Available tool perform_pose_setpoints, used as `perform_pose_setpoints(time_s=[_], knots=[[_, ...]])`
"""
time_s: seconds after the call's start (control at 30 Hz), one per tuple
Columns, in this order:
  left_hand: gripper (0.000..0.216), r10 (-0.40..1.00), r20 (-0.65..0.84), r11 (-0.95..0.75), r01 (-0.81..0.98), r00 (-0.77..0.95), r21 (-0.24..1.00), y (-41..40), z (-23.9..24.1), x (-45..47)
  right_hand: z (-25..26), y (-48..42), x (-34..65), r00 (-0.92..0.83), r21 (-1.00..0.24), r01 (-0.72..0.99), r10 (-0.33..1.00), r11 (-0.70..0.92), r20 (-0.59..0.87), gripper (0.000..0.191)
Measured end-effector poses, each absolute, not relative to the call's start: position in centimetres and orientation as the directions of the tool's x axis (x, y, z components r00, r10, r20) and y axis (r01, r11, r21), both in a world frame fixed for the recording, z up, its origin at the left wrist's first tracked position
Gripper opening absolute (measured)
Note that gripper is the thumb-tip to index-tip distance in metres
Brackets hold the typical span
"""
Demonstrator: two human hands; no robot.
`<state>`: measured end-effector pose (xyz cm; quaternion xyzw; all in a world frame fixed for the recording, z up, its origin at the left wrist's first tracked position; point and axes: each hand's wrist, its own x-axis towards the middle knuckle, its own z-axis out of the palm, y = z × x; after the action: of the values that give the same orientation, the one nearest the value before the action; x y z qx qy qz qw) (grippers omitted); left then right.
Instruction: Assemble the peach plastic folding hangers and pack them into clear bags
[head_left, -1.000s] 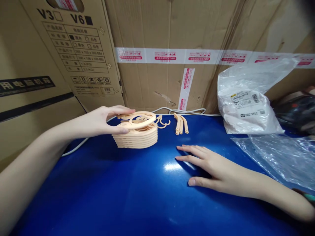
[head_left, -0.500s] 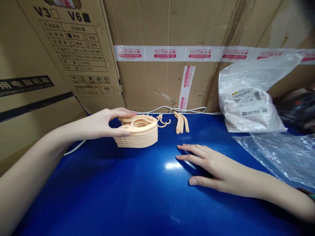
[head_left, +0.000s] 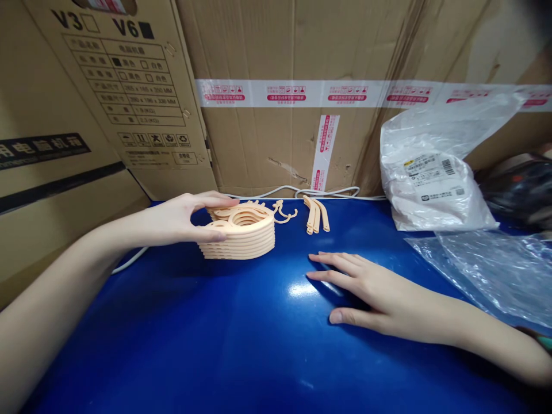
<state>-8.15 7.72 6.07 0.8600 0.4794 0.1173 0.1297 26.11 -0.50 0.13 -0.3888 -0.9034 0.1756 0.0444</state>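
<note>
A neat stack of cream plastic clothes-hanger pieces [head_left: 241,241] sits on the blue tabletop [head_left: 207,345], left of the middle. My left hand [head_left: 185,218] grips its left end, thumb on the near side and fingers over the far side. Just right of the stack are a few small cream hooks [head_left: 284,214]. Farther right, several curved cream hanger arms [head_left: 317,215] lie side by side. My right hand [head_left: 362,287] rests palm down, fingers spread, holding nothing, in front of those arms.
Cardboard boxes [head_left: 276,52] wall in the back and left side. A white cable [head_left: 284,188] runs along the table's rear edge. At the right stand a white labelled plastic bag [head_left: 435,201] and a flat clear plastic bag [head_left: 483,270]. A dark object [head_left: 517,184] lies behind them.
The whole view has shifted very slightly. Both hands and the hanger pieces keep their places.
</note>
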Motion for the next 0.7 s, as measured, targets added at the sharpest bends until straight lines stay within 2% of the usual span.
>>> perform_pose_setpoints(time_s=[0.27, 0.47, 0.57, 0.7], knots=[[0.069, 0.862, 0.06, -0.492, 0.801, 0.504, 0.34, 7.9, 5.9, -8.2, 0.0, -0.4, 26.1, -0.7, -0.37, 0.667, 0.714, 0.647, -0.014, 0.06], [0.076, 0.883, 0.026, -0.435, 0.795, 0.469, 0.422, 7.5, 6.1, -8.5, 0.1, -0.4, 26.1, -0.697, -0.37, 0.673, 0.716, 0.641, -0.027, 0.06], [0.065, 0.877, 0.108, -0.46, 0.757, 0.468, 0.464, 7.3, 6.3, -9.2, 0.1, -0.5, 26.0, -0.696, -0.358, 0.681, 0.717, 0.639, -0.047, 0.061], [0.048, 0.915, 0.191, -0.402, 0.768, 0.355, 0.499, 7.7, 6.3, -10.3, 0.2, -0.5, 26.0, -0.694, -0.343, 0.69, 0.718, 0.637, -0.061, 0.062]])
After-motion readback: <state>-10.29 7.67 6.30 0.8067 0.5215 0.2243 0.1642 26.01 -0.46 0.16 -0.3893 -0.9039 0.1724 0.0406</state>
